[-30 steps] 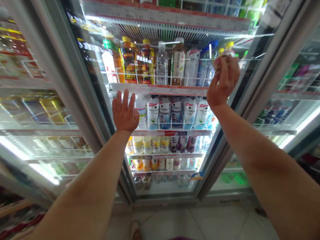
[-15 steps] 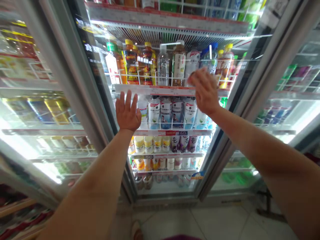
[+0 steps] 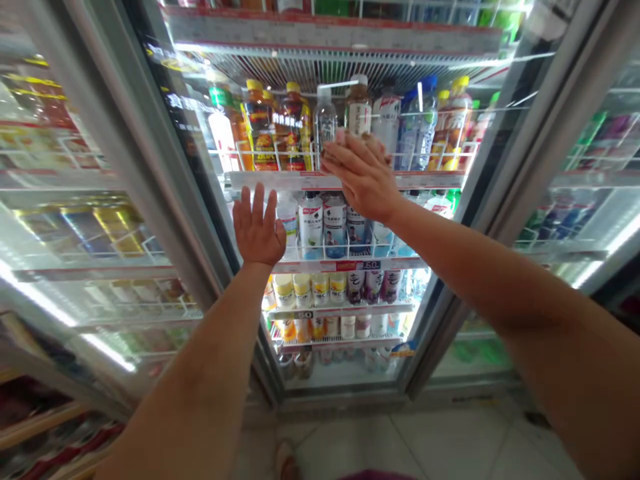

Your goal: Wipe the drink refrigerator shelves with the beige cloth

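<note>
My left hand lies flat on the glass door of a drinks fridge, fingers spread and pointing up. Behind it, inside, are bottles on a middle shelf. My right hand is up against the same glass, higher and further right, fingers stretched out to the upper left. A pinkish-brown patch shows along its fingertips; I cannot tell whether that is a cloth or a reflection. Behind the right hand, through the glass, stand a clear bottle, a brown tea bottle and white-labelled bottles.
Metal door frames run down both sides. More lit fridge sections with drinks, such as gold cans, stand to the left and right. Small yellow-labelled bottles fill a lower shelf. Below is a tiled floor with a foot.
My right hand has slid left across the glass, from before the bottles at right to near the middle. The left hand stays in place on the door. The view has shifted slightly.
</note>
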Motion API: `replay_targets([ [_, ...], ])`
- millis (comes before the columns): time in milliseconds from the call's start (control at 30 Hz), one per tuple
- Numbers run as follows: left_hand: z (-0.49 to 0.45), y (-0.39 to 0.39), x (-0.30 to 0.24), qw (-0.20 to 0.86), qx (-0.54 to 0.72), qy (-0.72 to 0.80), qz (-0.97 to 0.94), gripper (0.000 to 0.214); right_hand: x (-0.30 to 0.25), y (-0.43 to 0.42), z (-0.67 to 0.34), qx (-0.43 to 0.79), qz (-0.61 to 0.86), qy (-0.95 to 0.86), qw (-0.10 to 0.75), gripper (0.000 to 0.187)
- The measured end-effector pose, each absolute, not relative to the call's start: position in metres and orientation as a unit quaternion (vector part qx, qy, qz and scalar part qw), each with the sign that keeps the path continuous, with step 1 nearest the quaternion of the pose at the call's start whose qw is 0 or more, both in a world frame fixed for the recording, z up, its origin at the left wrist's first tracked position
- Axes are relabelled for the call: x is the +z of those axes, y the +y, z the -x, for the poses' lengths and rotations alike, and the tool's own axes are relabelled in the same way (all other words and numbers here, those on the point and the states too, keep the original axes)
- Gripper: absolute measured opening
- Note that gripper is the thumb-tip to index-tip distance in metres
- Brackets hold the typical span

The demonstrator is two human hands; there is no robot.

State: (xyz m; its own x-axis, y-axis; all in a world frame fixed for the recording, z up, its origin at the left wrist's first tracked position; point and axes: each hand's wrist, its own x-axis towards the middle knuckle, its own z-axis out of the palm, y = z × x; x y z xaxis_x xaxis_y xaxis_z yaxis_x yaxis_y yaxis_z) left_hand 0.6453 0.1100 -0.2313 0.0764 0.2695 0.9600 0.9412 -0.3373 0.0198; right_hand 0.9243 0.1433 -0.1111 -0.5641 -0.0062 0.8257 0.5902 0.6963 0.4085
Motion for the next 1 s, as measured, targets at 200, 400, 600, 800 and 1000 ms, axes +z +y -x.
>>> replay_targets([
  [200, -0.646, 0.110, -0.232, 0.353, -0.493, -0.463, 0.647, 0.062, -0.061, 0.153, -0.884, -0.346, 0.260, -0.693, 0.576, 0.057],
  [400, -0.646, 0.108, -0.230, 0.336, -0.493, -0.473, 0.648, 0.063, -0.083, 0.143, -0.831, -0.359, 0.162, -0.804, 0.445, 0.056],
  [600, -0.648, 0.104, -0.229, 0.309, -0.502, -0.471, 0.657, 0.063, -0.062, 0.118, -0.853, -0.413, 0.217, -0.801, 0.375, 0.045],
  [800, -0.649, 0.104, -0.229, 0.321, -0.491, -0.477, 0.655, 0.066, -0.101, 0.118, -0.867, -0.401, 0.167, -0.862, 0.262, 0.048],
  [1000, -0.647, 0.106, -0.230, 0.318, -0.491, -0.476, 0.657, 0.064, -0.084, 0.124, -0.899, -0.383, 0.215, -0.831, 0.341, 0.048],
])
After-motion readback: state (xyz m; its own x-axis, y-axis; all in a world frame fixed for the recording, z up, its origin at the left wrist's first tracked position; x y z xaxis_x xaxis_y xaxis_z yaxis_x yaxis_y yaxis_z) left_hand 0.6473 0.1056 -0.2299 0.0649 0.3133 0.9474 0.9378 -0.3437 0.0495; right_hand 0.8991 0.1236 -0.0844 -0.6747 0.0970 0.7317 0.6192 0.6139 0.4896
